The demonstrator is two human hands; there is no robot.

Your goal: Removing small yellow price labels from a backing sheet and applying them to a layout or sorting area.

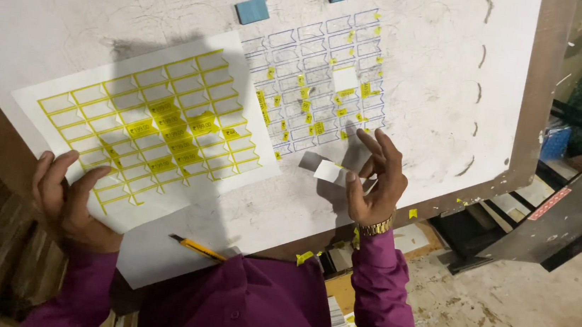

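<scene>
1. Label [328, 171]: small white slip, light and flimsy, pinched at one edge by right hand [374, 186] fingers over the surface [456, 73].
2. Yellow sheet [149, 125]: thin, floppy; left hand [67, 199] fingers clasp its lower corner.
3. Blue sheet [321, 74]: lies flat beside it.

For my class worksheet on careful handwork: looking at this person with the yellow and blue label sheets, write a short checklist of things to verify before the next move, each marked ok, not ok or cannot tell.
1. Small white label pinched in the right hand: ok, thumb and fingers hold it above the table.
2. Left hand steadies the yellow-outlined sheet: ok, fingers curl over its lower left edge.
3. Blue-outlined sheet lies flat: ok.
4. Label's sticky side faces down: cannot tell.
5. Yellow knife is out of the hands' way: ok, it lies near the table's front edge, between the arms.
6. Knife blade retracted: cannot tell.
</scene>
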